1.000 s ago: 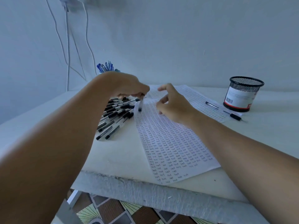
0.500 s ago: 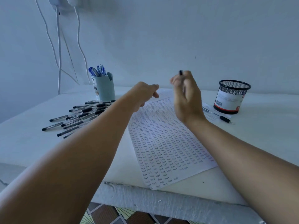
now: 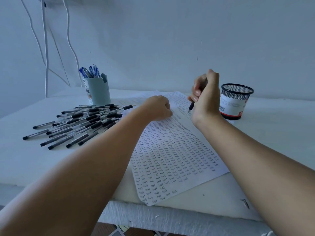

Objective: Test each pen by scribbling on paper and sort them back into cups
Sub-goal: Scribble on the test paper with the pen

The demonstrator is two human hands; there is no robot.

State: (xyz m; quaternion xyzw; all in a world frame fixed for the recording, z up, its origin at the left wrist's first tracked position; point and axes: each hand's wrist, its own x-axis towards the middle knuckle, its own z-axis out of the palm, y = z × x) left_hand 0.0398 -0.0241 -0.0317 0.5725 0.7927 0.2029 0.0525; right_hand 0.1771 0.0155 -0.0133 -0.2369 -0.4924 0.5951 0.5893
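Pen [image 3: 191, 106] in my right hand [image 3: 205, 97], tip down just above the far end of the paper [image 3: 172, 150]: my fingers [image 3: 196, 93] are curled round its barrel in a writing grip. Half a second ago the same hand held it raised, its black end poking above my knuckles; now the hand has dropped and turned so the point aims at the sheet, near the counter's [image 3: 25, 160] back edge. I cannot tell whether the tip touches the page. My left hand [image 3: 157, 108] has come down too and rests on the paper's far left part, fingers loosely curled under, holding nothing. The sheet, filled with rows of small written words, lies across the counter's middle and overhangs its front edge. A heap of black pens [image 3: 76, 125] lies toward the left side. Behind it, by the back edge, stands a pale cup [image 3: 98, 92] holding blue pens. A black mesh cup [image 3: 236, 101] stands just right of my right hand.
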